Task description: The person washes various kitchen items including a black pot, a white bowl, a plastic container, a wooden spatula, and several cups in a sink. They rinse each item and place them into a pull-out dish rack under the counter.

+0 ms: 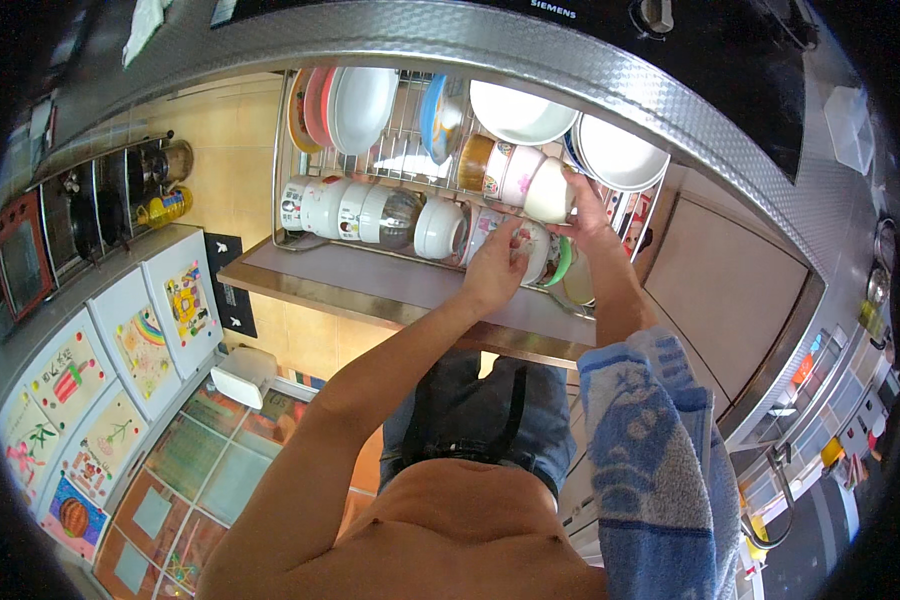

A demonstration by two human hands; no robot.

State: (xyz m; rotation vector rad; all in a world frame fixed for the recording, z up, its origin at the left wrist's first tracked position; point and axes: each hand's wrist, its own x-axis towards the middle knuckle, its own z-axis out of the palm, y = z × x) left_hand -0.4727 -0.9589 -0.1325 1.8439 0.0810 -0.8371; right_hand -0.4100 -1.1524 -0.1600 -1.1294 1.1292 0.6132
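Below the counter a pull-out wire dish rack (405, 166) holds bowls and plates. My right hand (589, 210) is around a cream-white bowl (549, 189) at the right end of the back bowl row, beside a pink-flowered bowl (523, 169). My left hand (499, 262) touches a flower-patterned white bowl (534, 244) in the front row; whether its fingers grip it is unclear. Just right of that bowl stands a green-rimmed bowl (561, 261). Further left in the same row are a white fluted bowl (436, 229) and a glass bowl (401, 217). A blue and grey towel (637, 442) hangs over my right forearm.
The counter's metal edge (435, 37) overhangs the rack, with a black Siemens hob (705, 67) above. The drawer front (390, 311) lies between the rack and my body. Plates (360, 112) and large white bowls (619, 154) stand at the back. A white bin (246, 375) is at left.
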